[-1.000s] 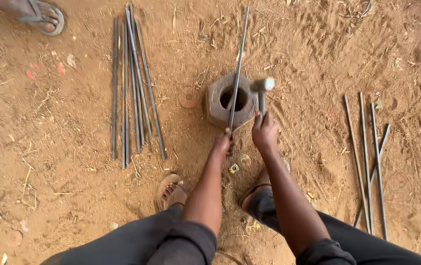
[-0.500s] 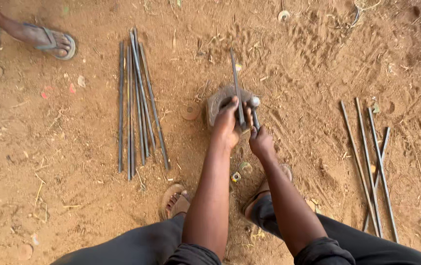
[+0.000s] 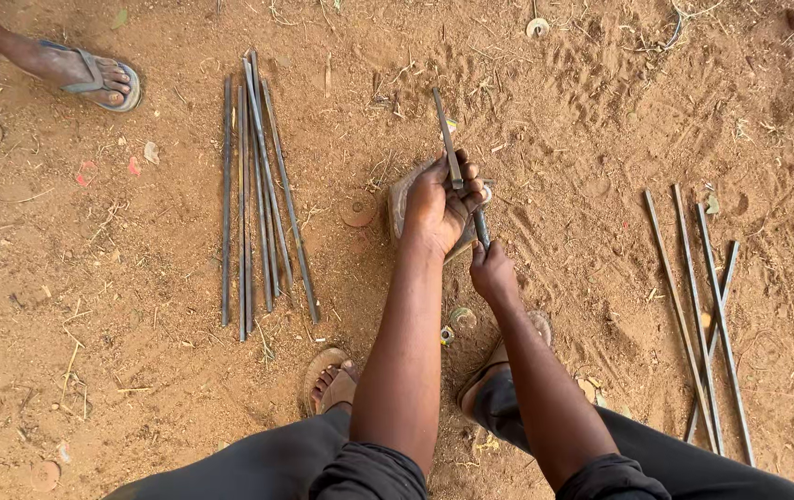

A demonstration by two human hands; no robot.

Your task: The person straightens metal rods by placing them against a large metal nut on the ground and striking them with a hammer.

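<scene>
Ground: dry red-brown earth (image 3: 138, 370), scuffed, with scattered bits of litter.

Bundle of dark metal rods (image 3: 254, 185) — lying side by side on the earth to the left of the hands, well apart from them, ends toward the top of the view.

Second lot of rods (image 3: 707, 306) — on the right, loosely crossed, well apart from the work.

Sandalled foot of another person (image 3: 82, 74) — top left corner, clear of the bundle.

The person's own feet in sandals (image 3: 332, 380) — just below the hands, one each side of the forearms; dark trousers at the bottom edge.

Round grey block (image 3: 402, 199) — on the ground at centre, mostly covered by the left hand, so its top cannot be seen.

Single metal rod (image 3: 446, 139) — rises from the block toward the top of the view, tilted slightly left.

Left hand (image 3: 439, 204) — arm straight, reaching down, fingers closed round the rod over the block.

Right hand (image 3: 492, 273) — just below and right of the left, fist closed on a hammer handle (image 3: 481, 227); the hammer's head sits against the block beside the left hand's fingers.
</scene>
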